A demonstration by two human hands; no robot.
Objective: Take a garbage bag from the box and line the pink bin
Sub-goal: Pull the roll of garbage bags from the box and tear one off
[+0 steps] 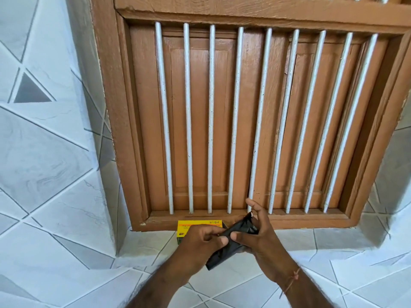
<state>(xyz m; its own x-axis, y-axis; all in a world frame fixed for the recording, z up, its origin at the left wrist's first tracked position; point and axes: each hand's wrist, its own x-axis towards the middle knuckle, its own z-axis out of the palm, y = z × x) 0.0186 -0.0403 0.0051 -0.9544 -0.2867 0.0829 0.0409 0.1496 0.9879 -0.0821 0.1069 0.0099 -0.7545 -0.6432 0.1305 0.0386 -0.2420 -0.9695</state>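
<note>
A folded black garbage bag is held between both hands in front of the window sill. My left hand grips its lower left part with the fingers curled. My right hand pinches its upper end, index finger raised. Behind the hands a yellow box with red print sits on the tiled ledge against the window frame, partly hidden by my left hand. The pink bin is out of view.
A brown wooden window with closed shutters and several white vertical bars fills the wall ahead. White and grey patterned tiles cover the ledge and the walls on both sides.
</note>
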